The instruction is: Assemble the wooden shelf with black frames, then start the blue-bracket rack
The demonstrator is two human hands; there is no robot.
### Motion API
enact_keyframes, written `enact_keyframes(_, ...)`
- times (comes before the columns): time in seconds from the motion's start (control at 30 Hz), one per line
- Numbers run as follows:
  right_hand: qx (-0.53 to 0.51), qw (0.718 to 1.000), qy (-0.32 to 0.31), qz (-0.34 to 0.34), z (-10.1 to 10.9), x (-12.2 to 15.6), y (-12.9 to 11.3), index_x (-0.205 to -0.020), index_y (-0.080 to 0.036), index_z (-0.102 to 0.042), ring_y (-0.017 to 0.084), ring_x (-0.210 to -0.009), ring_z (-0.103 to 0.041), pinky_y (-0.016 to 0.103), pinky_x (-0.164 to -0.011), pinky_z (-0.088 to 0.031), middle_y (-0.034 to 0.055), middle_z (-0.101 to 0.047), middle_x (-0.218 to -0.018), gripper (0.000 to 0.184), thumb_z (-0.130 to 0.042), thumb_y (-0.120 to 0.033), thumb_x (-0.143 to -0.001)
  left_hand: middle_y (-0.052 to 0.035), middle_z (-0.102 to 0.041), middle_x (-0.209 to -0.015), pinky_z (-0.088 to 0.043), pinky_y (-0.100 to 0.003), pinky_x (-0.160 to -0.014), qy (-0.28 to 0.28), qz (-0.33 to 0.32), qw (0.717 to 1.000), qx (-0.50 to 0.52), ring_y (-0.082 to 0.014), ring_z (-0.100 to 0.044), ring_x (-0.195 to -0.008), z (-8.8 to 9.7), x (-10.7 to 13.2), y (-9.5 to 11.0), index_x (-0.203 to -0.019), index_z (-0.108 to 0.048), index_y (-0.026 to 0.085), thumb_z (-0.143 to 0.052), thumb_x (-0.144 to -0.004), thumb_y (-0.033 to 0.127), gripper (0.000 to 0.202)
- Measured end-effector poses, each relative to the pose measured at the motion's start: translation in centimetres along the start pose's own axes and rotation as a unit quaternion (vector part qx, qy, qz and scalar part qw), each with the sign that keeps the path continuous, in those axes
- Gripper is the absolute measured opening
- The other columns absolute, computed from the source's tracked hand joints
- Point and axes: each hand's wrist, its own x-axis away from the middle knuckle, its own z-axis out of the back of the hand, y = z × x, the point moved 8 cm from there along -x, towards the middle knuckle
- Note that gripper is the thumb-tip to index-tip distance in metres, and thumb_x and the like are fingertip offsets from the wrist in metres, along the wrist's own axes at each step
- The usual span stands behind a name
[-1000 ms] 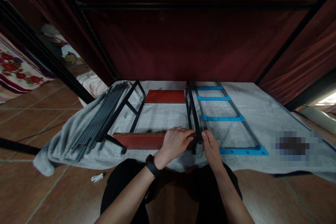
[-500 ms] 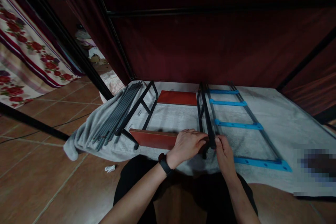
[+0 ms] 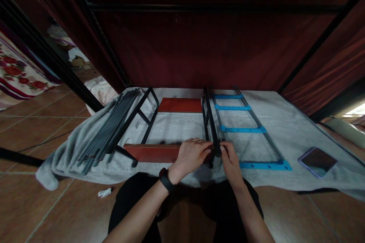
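Observation:
My left hand [image 3: 190, 156] lies over the right end of the near reddish-brown board [image 3: 154, 153], its fingers curled around the top edge. That board stands on edge between two black metal side frames, a left one [image 3: 129, 124] and a right one [image 3: 211, 123]. My right hand [image 3: 230, 162] is closed at the near end of the right frame, thumb and fingers together against its outer side. Whatever small thing those fingertips may pinch is hidden. A second reddish-brown board [image 3: 179, 105] joins the frames at the back.
Grey tubes [image 3: 112, 125] lie bundled at left on the grey blanket [image 3: 273, 121]. A ladder-like assembly with blue crosspieces [image 3: 242, 130] lies right of the frames, and a phone [image 3: 318, 162] beyond it. Black bed posts [image 3: 71, 79] and a dark red curtain [image 3: 199, 49] surround the blanket.
The view has turned to the right, so everything sits further left and the phone shows clearly. Both hands keep their places at the board and the right frame.

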Motion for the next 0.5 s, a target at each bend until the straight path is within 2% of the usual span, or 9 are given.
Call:
enact_keyframes(0.13,0.038,0.999,-0.002,0.009,-0.10,-0.20,-0.17,-0.096,-0.023,-0.053,0.015,-0.072,-0.053,0.028,-0.068,-0.042,-0.0025,-0.053,-0.076,0.031,-0.035,-0.048,-0.100,0.0019,-0.075,-0.107,-0.048,-0.032,-0.088,-0.006,0.003,1.000,-0.003,-0.0191,-0.065,-0.100,0.00,-0.06,0.04,-0.121,-0.066,0.031,-0.052,-0.097,0.030,0.027)
enact_keyframes(0.27,0.020,1.000,-0.011,-0.002,-0.29,-0.26,0.05,-0.088,-0.023,-0.052,0.015,-0.070,-0.052,0.027,-0.067,-0.041,-0.0030,-0.050,-0.073,0.034,-0.034,-0.050,-0.100,0.0033,-0.075,-0.104,-0.049,-0.033,-0.086,-0.002,0.000,1.000,-0.010,-0.0191,-0.066,-0.098,0.03,-0.12,0.05,-0.119,-0.066,0.032,-0.053,-0.097,0.029,0.026)
enact_keyframes(0.4,-0.014,1.000,-0.006,0.005,-0.16,-0.10,0.30,-0.100,-0.023,-0.053,0.016,-0.080,-0.055,0.028,-0.072,-0.044,-0.0006,-0.056,-0.085,0.030,-0.039,-0.049,-0.099,0.0036,-0.075,-0.105,-0.049,-0.033,-0.086,-0.002,-0.007,1.000,-0.014,-0.0190,-0.066,-0.098,0.03,-0.13,0.10,-0.119,-0.066,0.031,-0.053,-0.097,0.030,0.026)
enact_keyframes(0.5,-0.004,1.000,-0.005,0.016,-0.15,-0.16,0.28,-0.103,-0.023,-0.052,0.016,-0.079,-0.056,0.028,-0.072,-0.044,-0.0008,-0.056,-0.084,0.028,-0.040,-0.048,-0.099,0.0038,-0.075,-0.106,-0.049,-0.033,-0.085,-0.006,-0.006,1.000,-0.014,-0.0186,-0.066,-0.098,0.04,-0.13,0.14,-0.120,-0.065,0.031,-0.052,-0.097,0.029,0.026)
